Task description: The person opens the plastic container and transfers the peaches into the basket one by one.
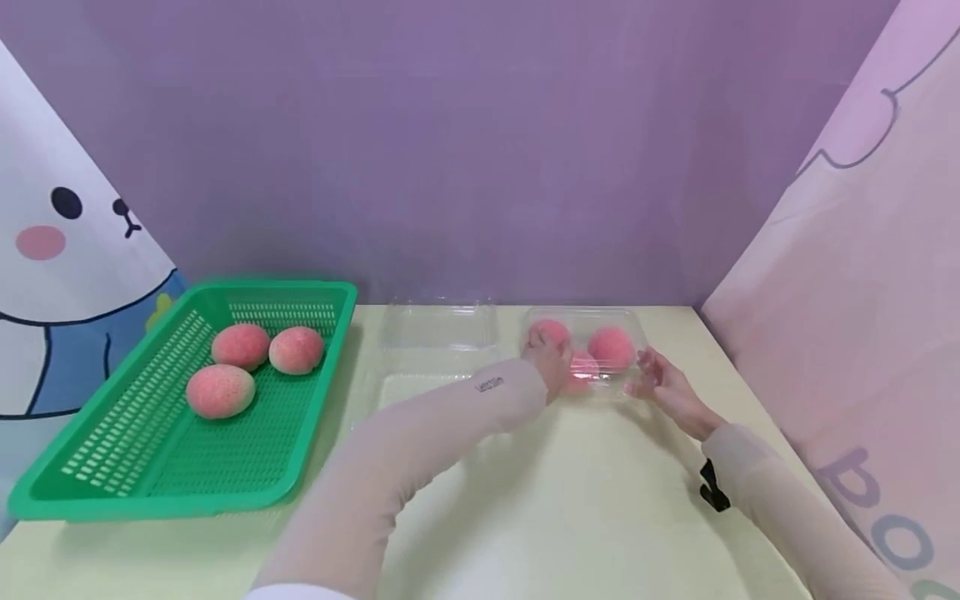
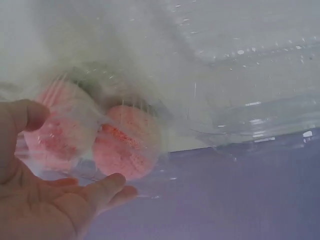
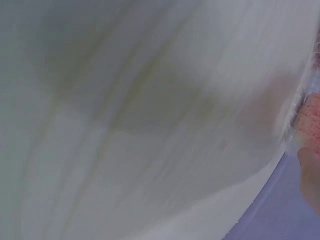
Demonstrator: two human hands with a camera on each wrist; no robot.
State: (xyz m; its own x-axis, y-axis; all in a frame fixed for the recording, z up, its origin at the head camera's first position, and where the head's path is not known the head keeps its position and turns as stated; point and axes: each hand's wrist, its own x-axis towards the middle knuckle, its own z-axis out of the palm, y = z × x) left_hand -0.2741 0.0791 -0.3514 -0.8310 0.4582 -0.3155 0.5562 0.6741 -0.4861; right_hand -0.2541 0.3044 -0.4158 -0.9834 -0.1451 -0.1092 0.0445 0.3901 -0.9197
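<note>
Several round pink peaches are in view. Inside a clear plastic clamshell box (image 1: 592, 315) lie three of them, including a peach (image 1: 611, 347) at the right. My left hand (image 1: 551, 364) grips the box's left side; in the left wrist view its thumb and fingers straddle the plastic beside two peaches (image 2: 127, 145). At the box's near right corner, my right hand (image 1: 670, 393) holds the edge between thumb and fingers. The right wrist view shows only a fingertip (image 3: 311, 172) by the box and a peach (image 3: 310, 122); most of that hand is out of frame.
A green plastic basket (image 1: 315, 450) stands at the left with three more peaches (image 1: 221, 392) in it. Between the basket and my left hand lies another clear clamshell box (image 1: 438, 329), opened flat. Purple and printed panels (image 1: 525, 167) border the pale table (image 1: 585, 517).
</note>
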